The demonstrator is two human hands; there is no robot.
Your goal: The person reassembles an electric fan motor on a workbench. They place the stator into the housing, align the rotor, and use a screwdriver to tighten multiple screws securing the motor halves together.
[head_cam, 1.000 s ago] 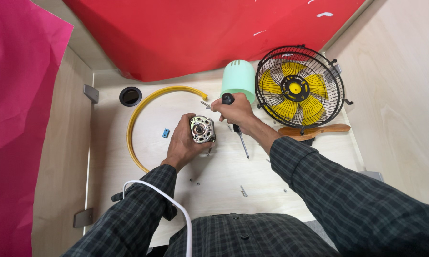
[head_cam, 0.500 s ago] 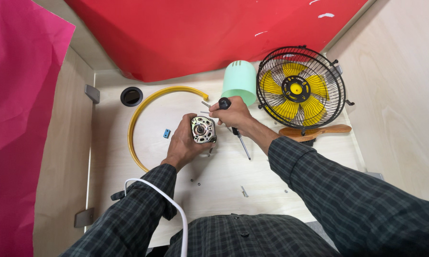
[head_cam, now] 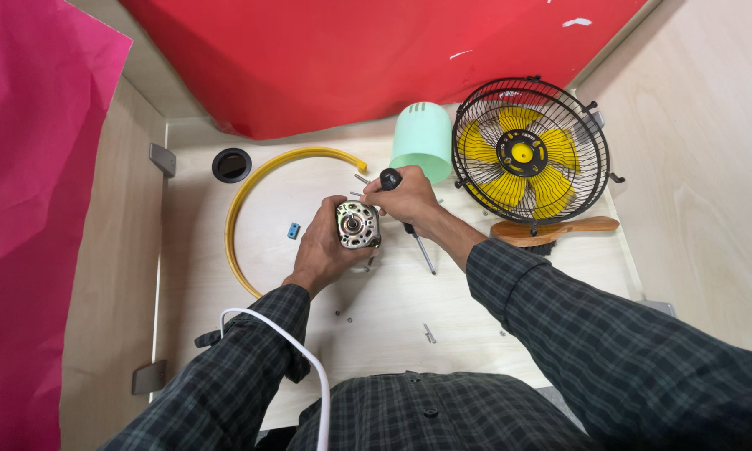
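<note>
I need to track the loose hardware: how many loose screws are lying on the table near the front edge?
3 that I can make out: one long screw by the front edge, one small screw and another beside it, below the left hand. Others may be hidden under the hands.

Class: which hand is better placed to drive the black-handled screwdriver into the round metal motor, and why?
Right. The right hand already grips the black-handled screwdriver beside the round metal motor; the left hand is cradling the motor.

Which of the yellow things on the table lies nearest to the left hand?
The yellow ring, a thin open hoop lying flat, curves just beside the left hand. The yellow fan blades sit farther off, inside the black cage.
</note>
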